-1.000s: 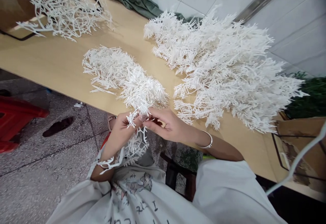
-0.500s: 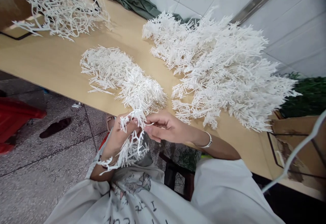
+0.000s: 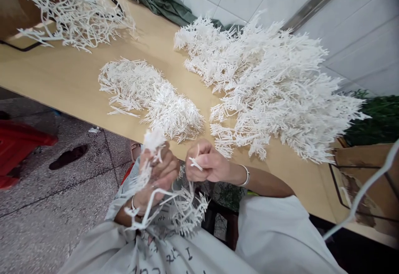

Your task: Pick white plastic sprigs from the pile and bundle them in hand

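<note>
Head view: both hands work just below the near edge of a smooth, pale wooden table point(image 3: 62, 78). The left hand point(image 3: 158, 174) is closed in a fist around a white plastic branch point(image 3: 174, 201), a thin, stiff, many-forked sprig whose bristly twigs spill out under the wrist and over the person's lap, with a blurred tuft sticking up above the knuckles. The right hand point(image 3: 207, 164) is curled shut beside it, pinching a short white twig point(image 3: 196, 164) between thumb and fingers; whether that twig is joined to the branch cannot be told. A thin metal bangle point(image 3: 246, 176) circles the right wrist.

On the table, just beyond the hands, lies a small heap of short white sprigs point(image 3: 149, 97), fine and needle-like. To its right a much larger pile of spiky white branches point(image 3: 274, 87) spreads toward the white tiled wall point(image 3: 358, 37). At the far left a loose tangle of longer, curving white stems point(image 3: 75, 12) is cut off by the frame's top edge. A crumpled green cloth point(image 3: 165, 6) lies against the wall. A red plastic object point(image 3: 18, 147) on the speckled floor is cut off at the left.
</note>
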`<action>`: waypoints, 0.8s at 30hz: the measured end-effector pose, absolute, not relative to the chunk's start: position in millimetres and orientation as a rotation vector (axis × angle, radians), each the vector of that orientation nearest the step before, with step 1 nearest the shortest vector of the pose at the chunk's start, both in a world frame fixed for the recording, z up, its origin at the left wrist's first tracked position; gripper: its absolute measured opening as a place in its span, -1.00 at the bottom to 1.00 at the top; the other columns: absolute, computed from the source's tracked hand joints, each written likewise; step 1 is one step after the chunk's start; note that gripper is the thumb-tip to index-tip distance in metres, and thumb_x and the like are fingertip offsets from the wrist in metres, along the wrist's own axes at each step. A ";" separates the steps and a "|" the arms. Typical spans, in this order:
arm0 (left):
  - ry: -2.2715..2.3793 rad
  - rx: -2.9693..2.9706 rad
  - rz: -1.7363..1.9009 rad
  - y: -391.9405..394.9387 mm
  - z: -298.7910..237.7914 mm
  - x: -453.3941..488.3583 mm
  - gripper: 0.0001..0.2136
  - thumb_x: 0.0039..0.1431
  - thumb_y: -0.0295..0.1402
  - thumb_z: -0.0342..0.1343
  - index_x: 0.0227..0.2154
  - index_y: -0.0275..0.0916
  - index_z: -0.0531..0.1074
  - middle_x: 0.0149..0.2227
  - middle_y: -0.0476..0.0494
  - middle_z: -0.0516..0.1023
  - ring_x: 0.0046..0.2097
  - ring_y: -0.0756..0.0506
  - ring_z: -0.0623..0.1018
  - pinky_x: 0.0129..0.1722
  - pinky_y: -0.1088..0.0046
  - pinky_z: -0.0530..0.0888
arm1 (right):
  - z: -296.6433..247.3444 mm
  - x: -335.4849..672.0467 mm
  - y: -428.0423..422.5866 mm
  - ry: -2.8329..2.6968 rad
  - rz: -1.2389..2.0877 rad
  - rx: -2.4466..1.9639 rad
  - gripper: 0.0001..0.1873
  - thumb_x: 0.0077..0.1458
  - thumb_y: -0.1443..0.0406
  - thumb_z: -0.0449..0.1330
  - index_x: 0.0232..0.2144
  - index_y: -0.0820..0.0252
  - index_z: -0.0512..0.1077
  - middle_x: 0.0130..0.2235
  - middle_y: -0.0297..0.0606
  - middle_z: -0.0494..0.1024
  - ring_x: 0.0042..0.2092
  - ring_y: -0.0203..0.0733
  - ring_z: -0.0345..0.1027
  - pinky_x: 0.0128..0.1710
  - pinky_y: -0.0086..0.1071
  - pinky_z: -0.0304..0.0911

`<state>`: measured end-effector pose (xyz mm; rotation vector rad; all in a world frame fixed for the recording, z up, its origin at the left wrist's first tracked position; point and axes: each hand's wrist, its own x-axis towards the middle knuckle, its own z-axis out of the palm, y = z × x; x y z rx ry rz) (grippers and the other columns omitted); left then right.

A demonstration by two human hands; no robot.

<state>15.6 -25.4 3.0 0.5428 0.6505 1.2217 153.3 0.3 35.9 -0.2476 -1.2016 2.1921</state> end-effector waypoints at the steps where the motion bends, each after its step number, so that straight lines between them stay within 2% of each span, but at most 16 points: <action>1: 0.629 0.533 1.271 -24.8 5.1 13.0 -0.44 -0.13 0.15 0.10 -0.68 -0.14 -0.10 -0.83 0.21 -0.26 -0.78 0.12 -0.22 -0.92 0.55 -0.21 | 38.4 153.7 0.0 -1.260 2.139 -0.259 -0.58 0.17 0.25 0.10 -0.66 0.18 0.06 -0.73 -0.61 -0.04 -0.73 -0.55 -0.20 -0.73 -0.58 -0.17; 4: 0.575 0.571 1.319 -18.8 13.3 6.2 -0.43 -0.10 0.06 0.14 -0.71 -0.16 -0.13 -0.86 0.20 -0.26 -0.80 0.13 -0.20 -0.92 0.56 -0.13 | 48.9 154.4 2.3 -1.672 1.891 -0.422 -0.59 0.18 0.15 0.06 -0.64 0.18 0.10 -0.69 -0.55 0.03 -0.68 -0.53 -0.12 -0.69 -0.55 -0.13; 7: 0.543 0.601 1.240 -11.2 18.9 4.0 -0.51 -0.08 -0.03 0.18 -0.74 -0.17 0.01 -0.83 0.15 -0.08 -0.78 0.11 -0.04 -0.88 0.56 0.04 | 57.0 157.5 13.9 -2.128 1.336 -0.624 -0.64 0.21 0.19 0.01 -0.59 0.21 0.18 -0.64 -0.49 0.09 -0.63 -0.50 -0.08 -0.64 -0.54 -0.11; 10: 0.528 0.542 1.199 -7.1 15.1 4.3 -0.62 -0.07 -0.13 0.23 -0.69 -0.20 0.16 -0.75 0.13 0.05 -0.73 0.11 0.06 -0.80 0.58 0.16 | 56.8 165.1 33.9 -2.307 0.755 -0.848 -0.66 0.23 0.25 -0.01 -0.58 0.22 0.20 -0.64 -0.48 0.14 -0.63 -0.49 -0.05 -0.62 -0.52 -0.14; 13: 0.525 0.502 1.175 -5.5 5.6 3.8 -0.64 -0.06 -0.18 0.25 -0.66 -0.23 0.18 -0.71 0.14 0.09 -0.71 0.13 0.10 -0.78 0.61 0.14 | 51.4 174.6 52.5 -2.361 0.388 -1.165 -0.62 0.23 0.22 0.00 -0.61 0.22 0.14 -0.65 -0.47 0.12 -0.62 -0.46 -0.05 -0.57 -0.48 -0.15; 18: 0.679 0.479 1.200 -4.0 1.4 4.2 -0.58 -0.18 -0.13 0.32 -0.63 -0.23 0.17 -0.71 0.16 0.13 -0.71 0.14 0.15 -0.76 0.62 0.14 | 47.4 181.1 60.1 -2.382 0.168 -1.466 -0.55 0.15 0.05 0.08 -0.60 0.21 0.14 -0.64 -0.45 0.16 -0.58 -0.42 -0.01 -0.51 -0.46 -0.12; 21: 0.806 0.419 1.223 -5.6 4.5 6.6 -0.58 -0.21 -0.09 0.33 -0.58 -0.21 0.19 -0.67 0.16 0.18 -0.69 0.13 0.20 -0.72 0.60 0.20 | 51.2 177.8 53.8 -2.316 0.022 -1.463 -0.59 0.09 -0.02 0.12 -0.45 0.22 0.24 -0.50 -0.36 0.30 -0.54 -0.39 0.04 -0.51 -0.45 -0.09; 24: 0.942 0.437 1.231 -8.2 2.1 8.2 -0.62 -0.15 -0.03 0.27 -0.49 -0.19 0.28 -0.63 0.13 0.27 -0.65 0.10 0.28 -0.68 0.58 0.24 | 56.3 171.0 43.1 -2.256 0.009 -1.321 -0.64 0.13 0.03 0.11 -0.34 0.24 0.25 -0.38 -0.27 0.36 -0.50 -0.37 0.09 -0.51 -0.44 -0.03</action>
